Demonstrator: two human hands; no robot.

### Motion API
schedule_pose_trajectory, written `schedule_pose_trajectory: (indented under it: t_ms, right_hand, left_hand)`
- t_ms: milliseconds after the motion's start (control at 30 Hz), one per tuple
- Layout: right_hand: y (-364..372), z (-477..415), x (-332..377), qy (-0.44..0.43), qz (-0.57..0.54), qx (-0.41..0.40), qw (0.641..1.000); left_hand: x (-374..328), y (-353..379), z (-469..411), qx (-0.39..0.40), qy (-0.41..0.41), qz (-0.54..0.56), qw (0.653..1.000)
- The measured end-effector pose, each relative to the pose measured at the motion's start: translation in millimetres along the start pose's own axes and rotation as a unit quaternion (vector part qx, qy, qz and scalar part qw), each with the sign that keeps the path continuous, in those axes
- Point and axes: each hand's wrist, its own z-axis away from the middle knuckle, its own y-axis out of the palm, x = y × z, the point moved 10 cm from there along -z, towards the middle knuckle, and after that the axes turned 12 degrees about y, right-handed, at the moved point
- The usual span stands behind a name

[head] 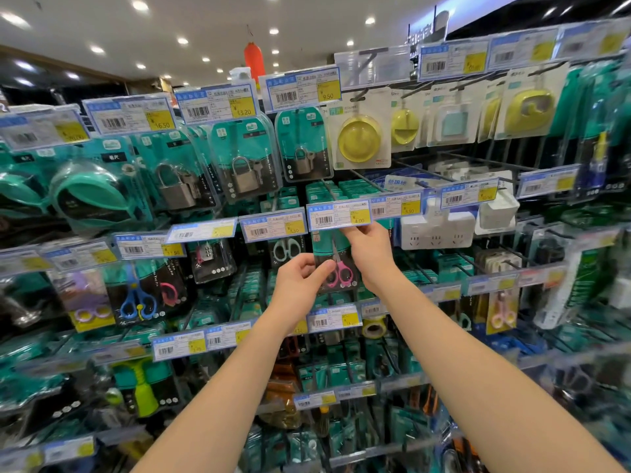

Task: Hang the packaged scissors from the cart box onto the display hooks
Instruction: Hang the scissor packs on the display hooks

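Note:
A pack of pink-handled scissors (338, 268) in teal and black packaging hangs below a price tag (338, 216) marked 4.00, in the middle of the display wall. My left hand (300, 285) pinches the pack's lower left edge between thumb and fingers. My right hand (370, 249) reaches up beside the pack, its fingertips on the bottom edge of the price tag. The hook itself is hidden behind the tag. The cart box is out of view.
Other scissors packs hang nearby: white-handled (286, 250) to the left, blue-handled (138, 298) further left, pale pink (502, 310) to the right. Padlocks (243, 165) hang above, white power strips (438, 228) to the right. Price-tag strips jut out from every hook row.

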Motion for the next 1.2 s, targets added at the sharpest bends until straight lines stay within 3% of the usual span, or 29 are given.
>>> schedule_pose_trajectory:
  t_ms: [567,833,1033,1200]
  right_hand:
    - [-13.5,-4.1,-4.8,-0.009,-0.025,-0.022,0.999]
    - [-9.6,-27.0,-17.5,0.042,0.049,-0.048,0.997]
    - [-18.2,-20.2,-47.4,0.104,0.185,-0.053,0.976]
    - [-33.1,-21.6,-58.3,0.123,0.184,-0.078,0.972]
  left_hand:
    - [9.3,11.9,-1.0,0.014,-0.004,-0.026,1.0]
    - [12.4,6.0,-13.0,-0.014,-0.028,-0.033,0.999]
    - [17.7,7.7,-31.3,-0.053,-0.043,-0.05,0.996]
    - [21.7,3.4,-30.4,-0.093,-0.053,-0.109,0.988]
